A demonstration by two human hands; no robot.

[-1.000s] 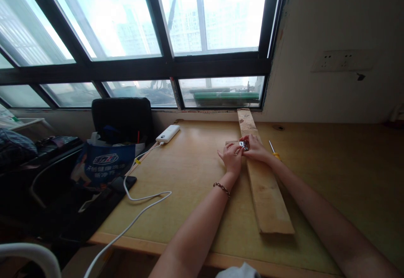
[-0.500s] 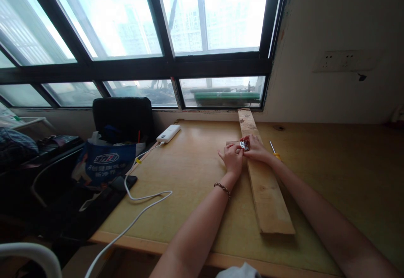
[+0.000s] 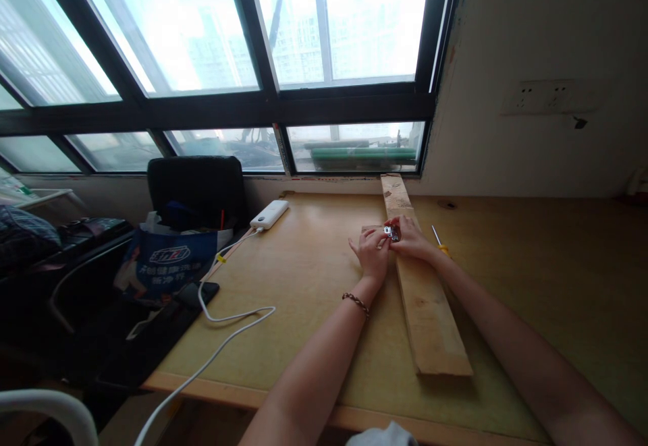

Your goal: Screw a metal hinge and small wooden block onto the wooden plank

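Note:
Both my hands meet over a long wooden plank (image 3: 435, 324) that lies lengthwise on the table. Between their fingertips is a small shiny metal fitting (image 3: 391, 232), hinge-like, though too small to make out fully. My left hand (image 3: 373, 252) pinches its left side, with the little finger stretched out. My right hand (image 3: 409, 238) grips it from the right, resting over the plank. A short piece of wood (image 3: 366, 228) juts out left of the plank, partly under my left fingers. Just right of my right hand lies a screwdriver (image 3: 439, 240) with a yellow handle.
A white power bank (image 3: 270, 214) with a white cable (image 3: 237, 316) lies at the table's left edge. Left of the table stand a black chair (image 3: 196, 186) and a blue bag (image 3: 169, 264). The plank's far end reaches the window wall.
Both hands stay in nearly the same place, still holding the metal fitting, which appears slightly turned. The whole view has shifted very slightly.

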